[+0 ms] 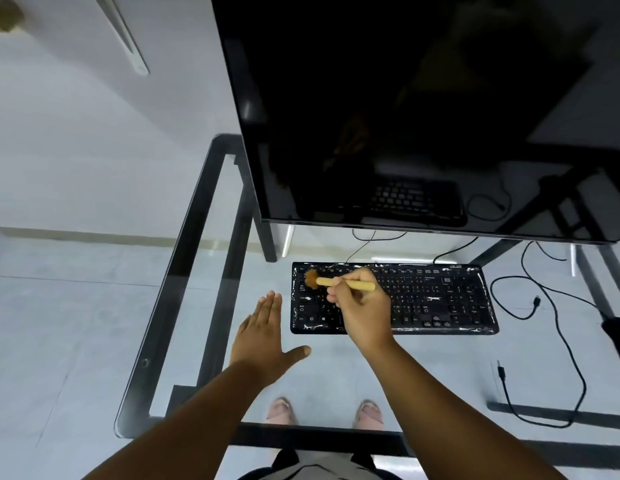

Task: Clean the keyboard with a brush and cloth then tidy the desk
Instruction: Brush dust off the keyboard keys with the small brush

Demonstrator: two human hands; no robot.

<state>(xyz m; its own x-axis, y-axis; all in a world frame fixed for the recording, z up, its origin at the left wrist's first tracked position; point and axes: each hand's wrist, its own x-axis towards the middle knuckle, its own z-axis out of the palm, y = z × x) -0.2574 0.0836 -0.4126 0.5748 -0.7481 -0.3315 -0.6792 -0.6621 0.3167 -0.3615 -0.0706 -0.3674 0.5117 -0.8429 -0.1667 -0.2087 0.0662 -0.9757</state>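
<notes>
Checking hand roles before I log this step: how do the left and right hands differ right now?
The right hand pinches the brush; the left hand holds nothing. Right-hand fingers are curled; left-hand fingers are straight with the thumb spread. The right hand is over the keyboard, bristles at its upper left keys; the left hand is beside the keyboard's left edge, over the glass desk. Both are palm-down.

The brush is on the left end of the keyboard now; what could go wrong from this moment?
1. The right hand sweeps the brush leftward, so dust may land on the glass desk near the flat left hand.
2. The keyboard is not held, so it may slide on the glass.
3. Loose cables lie beside the keyboard and could snag while tidying.
</notes>
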